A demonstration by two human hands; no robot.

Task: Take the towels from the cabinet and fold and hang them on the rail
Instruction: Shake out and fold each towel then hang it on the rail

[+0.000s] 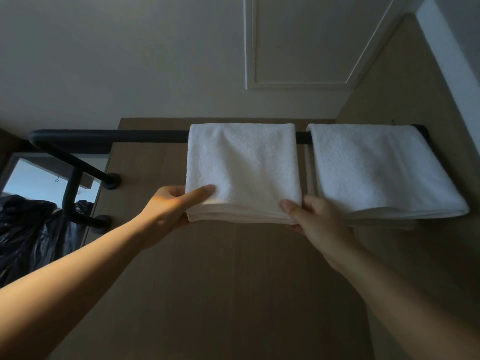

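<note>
Two folded white towels hang over a black rail on a tan wall, seen from below. The left towel is gripped at both lower corners. My left hand pinches its bottom left corner, thumb on the front. My right hand pinches its bottom right corner. The right towel hangs beside it near the rail's right end, untouched.
The rail bends down at the left to wall mounts. Black plastic bags lie at the lower left under a mirror or opening. A white panelled ceiling is above, and a wall corner closes the right.
</note>
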